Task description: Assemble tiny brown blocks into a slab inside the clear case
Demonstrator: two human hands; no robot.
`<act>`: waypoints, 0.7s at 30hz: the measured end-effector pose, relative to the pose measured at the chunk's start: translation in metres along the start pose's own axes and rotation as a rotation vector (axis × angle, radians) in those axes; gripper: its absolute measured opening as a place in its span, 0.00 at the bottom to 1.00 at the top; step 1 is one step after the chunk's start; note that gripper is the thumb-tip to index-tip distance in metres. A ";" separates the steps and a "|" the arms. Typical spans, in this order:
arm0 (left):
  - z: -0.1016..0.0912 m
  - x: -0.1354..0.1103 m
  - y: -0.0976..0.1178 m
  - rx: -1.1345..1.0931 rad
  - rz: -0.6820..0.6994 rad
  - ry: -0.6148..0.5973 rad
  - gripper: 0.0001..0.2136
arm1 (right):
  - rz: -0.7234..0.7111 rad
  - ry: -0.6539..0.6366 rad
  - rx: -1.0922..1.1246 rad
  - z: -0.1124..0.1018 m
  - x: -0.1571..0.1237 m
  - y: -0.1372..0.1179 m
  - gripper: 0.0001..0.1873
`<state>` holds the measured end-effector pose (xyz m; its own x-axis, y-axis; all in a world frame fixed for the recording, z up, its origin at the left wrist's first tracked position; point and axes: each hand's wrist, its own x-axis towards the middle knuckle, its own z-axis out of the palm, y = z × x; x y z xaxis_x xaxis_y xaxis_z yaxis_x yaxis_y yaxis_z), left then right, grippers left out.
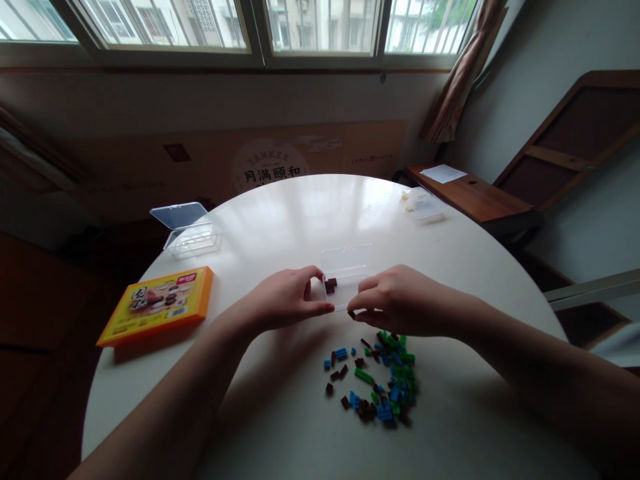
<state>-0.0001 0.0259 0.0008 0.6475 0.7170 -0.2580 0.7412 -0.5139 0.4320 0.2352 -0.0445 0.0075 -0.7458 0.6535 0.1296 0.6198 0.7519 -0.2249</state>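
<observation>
A clear plastic box (345,293) with its lid raised stands on the white table, and several brown building bricks (331,285) lie at its left end. My left hand (293,297) grips the box's left side between thumb and fingers. At the box's front right edge, my right hand (393,300) pinches a small dark brown brick (351,315) between its fingertips. Just in front of the box spreads a loose pile of green, blue and brown bricks (395,373), with a few scattered to its left.
An orange-yellow box (160,303) lies at the table's left edge. Behind it stands another clear box (193,237) with its lid up. At the far right of the white table (280,227) sits a clear case (425,205) with small pale pieces beside it. A wooden desk (480,193) adjoins there.
</observation>
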 end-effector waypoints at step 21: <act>0.000 -0.002 0.000 0.015 0.003 0.007 0.28 | 0.280 0.166 -0.066 0.019 0.013 0.026 0.10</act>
<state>-0.0011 0.0247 0.0011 0.6487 0.7185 -0.2507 0.7418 -0.5234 0.4193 0.2365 -0.0180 -0.0153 -0.4972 0.8370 0.2283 0.8138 0.5412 -0.2117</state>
